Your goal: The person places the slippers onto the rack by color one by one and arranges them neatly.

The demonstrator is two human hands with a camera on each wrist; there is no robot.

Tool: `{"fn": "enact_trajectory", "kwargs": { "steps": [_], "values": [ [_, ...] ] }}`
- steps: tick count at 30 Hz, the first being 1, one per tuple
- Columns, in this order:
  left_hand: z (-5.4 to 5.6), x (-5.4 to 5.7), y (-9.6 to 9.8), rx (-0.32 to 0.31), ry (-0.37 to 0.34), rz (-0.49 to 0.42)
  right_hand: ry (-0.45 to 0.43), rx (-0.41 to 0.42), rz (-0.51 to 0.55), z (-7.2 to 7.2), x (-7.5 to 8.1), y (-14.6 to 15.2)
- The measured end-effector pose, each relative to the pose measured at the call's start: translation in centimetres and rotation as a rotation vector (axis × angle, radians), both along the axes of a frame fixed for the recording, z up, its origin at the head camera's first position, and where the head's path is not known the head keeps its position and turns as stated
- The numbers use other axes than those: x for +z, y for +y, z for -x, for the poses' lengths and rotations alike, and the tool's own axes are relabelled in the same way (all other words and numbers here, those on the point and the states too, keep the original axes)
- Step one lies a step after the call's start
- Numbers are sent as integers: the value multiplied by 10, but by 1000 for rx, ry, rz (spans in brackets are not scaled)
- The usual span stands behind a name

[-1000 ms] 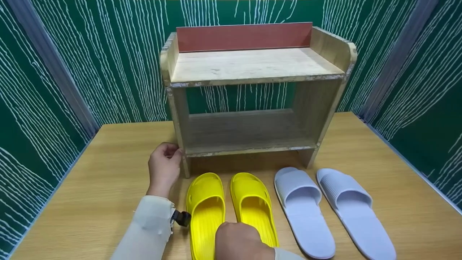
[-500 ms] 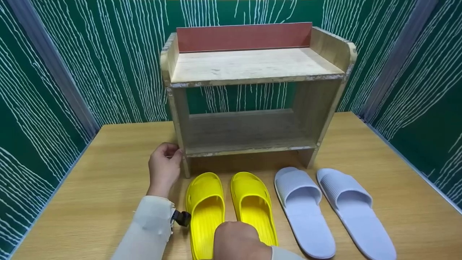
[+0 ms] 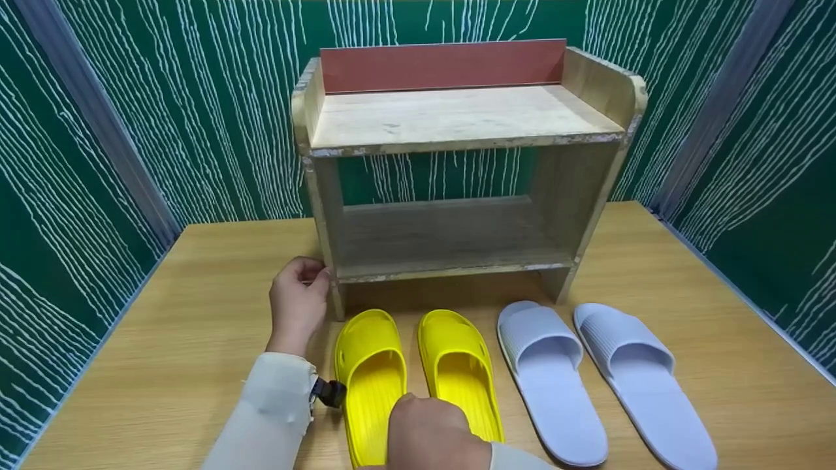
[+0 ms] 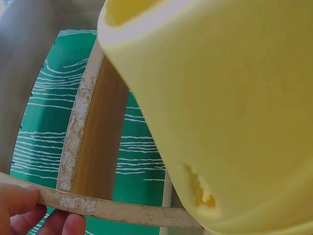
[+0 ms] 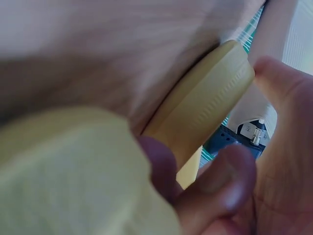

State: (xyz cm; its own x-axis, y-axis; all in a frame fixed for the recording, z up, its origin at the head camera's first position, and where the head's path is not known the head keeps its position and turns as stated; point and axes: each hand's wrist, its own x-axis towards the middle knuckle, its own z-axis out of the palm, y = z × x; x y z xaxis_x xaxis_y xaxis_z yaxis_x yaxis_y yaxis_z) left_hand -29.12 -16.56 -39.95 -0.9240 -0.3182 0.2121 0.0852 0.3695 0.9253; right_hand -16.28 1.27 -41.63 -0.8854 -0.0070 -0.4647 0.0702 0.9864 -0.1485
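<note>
My left hand point(image 3: 298, 307) holds the left side panel of a small two-tier wooden shelf point(image 3: 467, 117). In the left wrist view its thumb and fingers pinch the panel's worn edge point(image 4: 122, 211). A pair of yellow slippers, the left slipper point(image 3: 372, 346) and the right slipper point(image 3: 454, 336), lies in front of the shelf, toes toward it. My right hand point(image 3: 434, 434) grips them at the heels, covering the heel of the right slipper. In the right wrist view a thumb point(image 5: 217, 181) and a finger lie between the two yellow soles; the exact grip underneath is hidden.
A pair of pale lavender slippers, one slipper point(image 3: 555, 391) and its mate point(image 3: 646, 391), lies to the right on the wooden table point(image 3: 189, 339). Green walls point(image 3: 215, 117) with white streaks enclose the back and sides. A black wrist device point(image 3: 328, 393) sits at my left cuff.
The toe of the left yellow slipper has shifted slightly left and forward, and my right hand has edged forward with the pair. My left hand keeps its hold on the shelf.
</note>
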Motion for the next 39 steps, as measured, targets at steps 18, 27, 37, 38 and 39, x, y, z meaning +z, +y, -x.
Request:
{"fn": "enact_trajectory", "kwargs": {
  "steps": [18, 27, 37, 38, 39],
  "values": [
    [-2, -1, 0, -18, -37, -16, -14, 105, 73, 0, 2, 8],
    [-2, -1, 0, -20, -41, -19, 20, 93, 63, 1, -1, 7],
    [-1, -2, -1, -21, -46, -24, 22, 81, 108, 1, 1, 11],
    [-1, -2, -1, -22, -45, -23, 26, 80, 117, 1, 2, 12],
    [-1, -2, -1, -23, -45, -24, 28, 84, 127, 1, 2, 12]
  ]
}}
